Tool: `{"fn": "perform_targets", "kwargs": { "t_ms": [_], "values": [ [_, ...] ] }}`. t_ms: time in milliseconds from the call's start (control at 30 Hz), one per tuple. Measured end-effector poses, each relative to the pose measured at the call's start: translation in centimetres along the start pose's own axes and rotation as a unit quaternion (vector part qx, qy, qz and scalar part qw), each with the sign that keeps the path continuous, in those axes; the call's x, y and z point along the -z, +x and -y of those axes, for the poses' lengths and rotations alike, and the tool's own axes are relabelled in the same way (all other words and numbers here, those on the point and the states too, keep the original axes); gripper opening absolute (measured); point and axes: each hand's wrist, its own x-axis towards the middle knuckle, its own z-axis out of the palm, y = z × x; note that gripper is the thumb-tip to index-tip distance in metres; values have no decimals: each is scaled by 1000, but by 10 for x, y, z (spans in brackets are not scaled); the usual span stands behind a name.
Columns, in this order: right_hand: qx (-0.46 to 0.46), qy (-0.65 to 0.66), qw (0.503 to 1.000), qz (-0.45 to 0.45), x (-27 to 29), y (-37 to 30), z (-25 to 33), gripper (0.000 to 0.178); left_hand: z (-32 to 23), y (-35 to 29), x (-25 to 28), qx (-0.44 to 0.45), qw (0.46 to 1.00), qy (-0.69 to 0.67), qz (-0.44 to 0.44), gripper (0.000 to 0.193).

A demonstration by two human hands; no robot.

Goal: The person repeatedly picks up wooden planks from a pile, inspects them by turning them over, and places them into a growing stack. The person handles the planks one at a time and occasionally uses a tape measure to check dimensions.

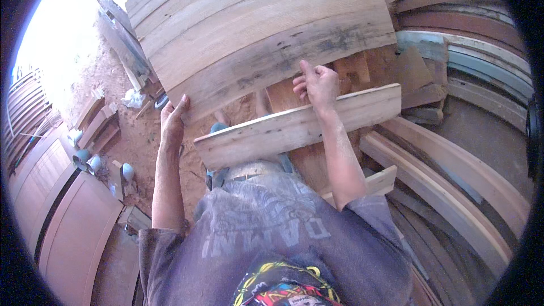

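Note:
A wide panel of joined wooden planks (255,28) spans the upper middle, with dark stains along its near plank. My left hand (173,114) is closed on the panel's near left corner, thumb on top and fingers mostly hidden beneath. By the panel's near edge is my right hand (319,86), its thumb stretched toward the edge and its fingers loosely curled and apart, with nothing visible in them. Whether that thumb touches the wood I cannot tell. A narrow pale board (294,126) lies crosswise before my waist, under my right forearm.
Long boards (447,192) are stacked at the right, with weathered planks (481,65) beyond them. Large reddish panels (76,221) lean at the lower left near small pale-blue cups (93,162). Wood offcuts (96,116) lie on the sandy ground (144,161).

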Motion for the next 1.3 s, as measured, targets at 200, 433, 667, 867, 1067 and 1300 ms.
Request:
{"fn": "perform_targets", "kwargs": {
  "t_ms": [200,433,667,867,1067,1300],
  "values": [
    [-33,37,998,24,1,1,-12,45,0,0,-6,-22,998,-63,-6,45],
    [-52,48,996,45,-4,-1,-7,53,-2,17,-9,8,986,-163,-39,57],
    [-38,47,998,35,-5,-2,-9,52,6,21,-13,-36,983,-154,-95,50],
    [-52,27,998,34,-6,-5,-1,52,16,34,6,-23,986,-145,-75,43],
    [-55,29,997,38,-5,-4,-2,52,14,34,2,-10,980,-191,-54,46],
    [-54,37,997,39,-7,0,-7,51,12,34,1,-15,979,-193,-57,45]
  ]
}}
